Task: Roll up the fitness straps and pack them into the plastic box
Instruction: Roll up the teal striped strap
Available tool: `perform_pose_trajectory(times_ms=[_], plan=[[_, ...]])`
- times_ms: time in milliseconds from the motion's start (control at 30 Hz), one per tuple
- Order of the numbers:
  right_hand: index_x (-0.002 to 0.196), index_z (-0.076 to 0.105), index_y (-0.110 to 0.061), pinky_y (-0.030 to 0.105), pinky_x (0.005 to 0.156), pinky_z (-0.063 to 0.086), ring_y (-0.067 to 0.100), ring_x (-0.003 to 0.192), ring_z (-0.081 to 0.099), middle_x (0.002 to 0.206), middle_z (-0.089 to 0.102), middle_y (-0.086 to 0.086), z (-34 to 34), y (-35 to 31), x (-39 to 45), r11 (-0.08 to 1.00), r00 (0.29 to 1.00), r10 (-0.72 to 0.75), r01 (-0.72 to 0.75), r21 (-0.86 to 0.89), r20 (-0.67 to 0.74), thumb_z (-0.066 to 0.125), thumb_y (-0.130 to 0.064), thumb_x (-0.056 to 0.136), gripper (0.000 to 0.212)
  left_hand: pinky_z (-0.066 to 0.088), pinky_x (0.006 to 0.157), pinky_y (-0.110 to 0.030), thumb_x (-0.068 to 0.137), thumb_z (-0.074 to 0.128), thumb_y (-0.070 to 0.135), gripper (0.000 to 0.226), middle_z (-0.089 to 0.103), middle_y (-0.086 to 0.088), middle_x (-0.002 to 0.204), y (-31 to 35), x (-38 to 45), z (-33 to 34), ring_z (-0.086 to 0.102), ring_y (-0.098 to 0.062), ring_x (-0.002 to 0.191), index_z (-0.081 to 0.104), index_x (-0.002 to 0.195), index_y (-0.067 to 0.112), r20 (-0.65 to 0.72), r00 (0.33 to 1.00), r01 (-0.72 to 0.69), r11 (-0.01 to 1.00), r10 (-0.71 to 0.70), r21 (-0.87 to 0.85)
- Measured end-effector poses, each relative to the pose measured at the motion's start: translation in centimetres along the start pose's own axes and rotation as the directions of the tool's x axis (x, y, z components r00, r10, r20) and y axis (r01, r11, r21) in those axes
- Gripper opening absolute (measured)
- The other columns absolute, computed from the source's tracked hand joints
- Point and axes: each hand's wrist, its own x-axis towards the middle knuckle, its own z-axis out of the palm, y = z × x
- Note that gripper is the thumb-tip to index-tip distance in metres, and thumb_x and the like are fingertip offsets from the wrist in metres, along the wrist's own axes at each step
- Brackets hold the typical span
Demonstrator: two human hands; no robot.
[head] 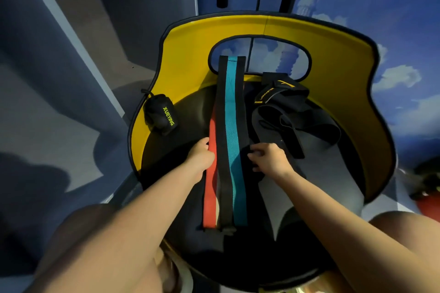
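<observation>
In the head view, the teal-and-black strap (232, 135) lies flat along the chair seat (171, 154), stretched far to near, likely straightened for rolling. The left hand (201, 156) pinches the orange strap (210, 173) beside it; the right hand (269, 157) curls round the teal strap's right edge. No plastic box shows.

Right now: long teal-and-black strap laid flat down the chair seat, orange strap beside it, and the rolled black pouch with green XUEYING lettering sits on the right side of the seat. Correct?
One error: the rolled black pouch with green XUEYING lettering sits on the left side of the seat, against the yellow chair back, as the head view shows. The long teal-and-black strap does lie flat down the seat, with the orange strap beside it.
</observation>
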Motion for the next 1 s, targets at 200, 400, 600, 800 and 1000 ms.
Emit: perform_pose_trajectory(times_ms=[200,400,600,800,1000], plan=[[0.129,0.053,-0.001,0.033,0.085,0.055,0.029,0.094,0.067,0.115,0.064,0.019,0.7,0.6,-2.2,0.999,0.999,-0.039,0.039,0.000,-0.008,0.061,-0.003,0.088,0.041,0.026,0.115,-0.039,0.098,0.044,0.011,0.058,0.026,-0.003,0.154,-0.3,-2.8,0.9,0.027,-0.022,0.141,0.020,0.149,0.024,0.057,0.998,-0.019,0.994,0.026,-0.104],[0.138,0.044,-0.007,0.037,0.098,0.048,0.023,0.113,0.058,0.124,0.061,0.010,0.3,1.4,-3.9,0.998,0.998,-0.050,0.051,-0.022,0.025,0.065,-0.013,0.087,0.056,0.030,0.113,-0.038,0.097,0.044,0.006,0.055,0.035,-0.004,0.150,-1.3,-4.2,0.9,0.034,-0.023,0.138,0.026,0.148,0.018,-0.012,0.999,-0.030,0.998,0.030,-0.062],[0.129,0.055,-0.004,0.032,0.069,0.059,0.024,0.086,0.064,0.097,0.061,0.010,-0.8,3.2,-6.9,0.992,0.993,0.033,-0.018,-0.126,0.115,0.060,-0.010,0.091,0.039,0.041,0.099,-0.034,0.096,0.039,-0.002,0.055,0.035,-0.003,0.150,-3.7,-7.4,0.5,0.038,-0.025,0.134,0.026,0.147,0.015,0.031,0.999,0.035,0.999,-0.035,-0.003],[0.133,0.052,-0.008,0.028,0.063,0.059,0.022,0.089,0.062,0.115,0.060,0.012,-0.1,4.3,-8.9,0.993,0.983,0.075,-0.058,-0.106,0.165,0.063,-0.007,0.088,0.046,0.042,0.102,-0.042,0.097,0.038,-0.003,0.054,0.036,-0.005,0.150,-4.9,-9.9,0.3,0.039,-0.026,0.133,0.028,0.147,0.015,0.054,0.995,0.083,0.992,-0.078,-0.096],[0.136,0.048,-0.008,0.037,0.088,0.054,0.025,0.103,0.060,0.118,0.061,0.011,0.8,5.3,-10.8,0.991,0.992,0.003,0.014,-0.131,0.126,0.068,-0.005,0.083,0.057,0.044,0.098,-0.044,0.096,0.039,-0.005,0.052,0.036,-0.005,0.149,-5.3,-12.5,1.3,0.039,-0.026,0.133,0.034,0.144,0.015,0.092,0.991,0.115,0.975,-0.099,-0.189]])
